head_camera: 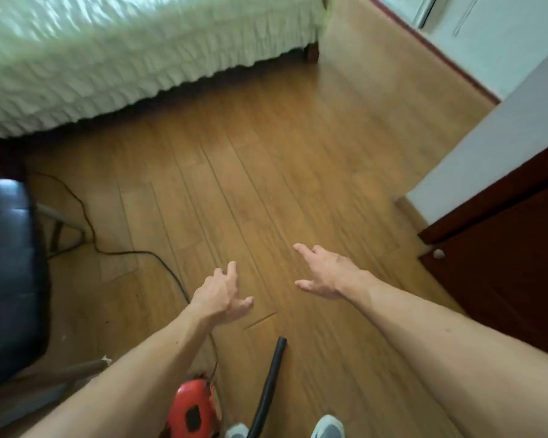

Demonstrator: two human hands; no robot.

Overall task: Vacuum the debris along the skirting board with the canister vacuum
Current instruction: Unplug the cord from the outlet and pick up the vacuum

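A small red canister vacuum sits on the wooden floor at the bottom, partly hidden by my left forearm. Its black hose lies on the floor beside it, open end pointing away from me. My left hand hovers above the floor, fingers spread, holding nothing. My right hand reaches forward to the right of it, fingers apart and empty. A dark red skirting board runs along the white wall at the upper right. No debris is distinguishable in the blurred view.
A bed with a pale frilled valance fills the upper left. A black padded chair stands at the left. The vacuum's black power cord snakes across the floor. A dark wooden cabinet stands at the right. My shoes show at the bottom.
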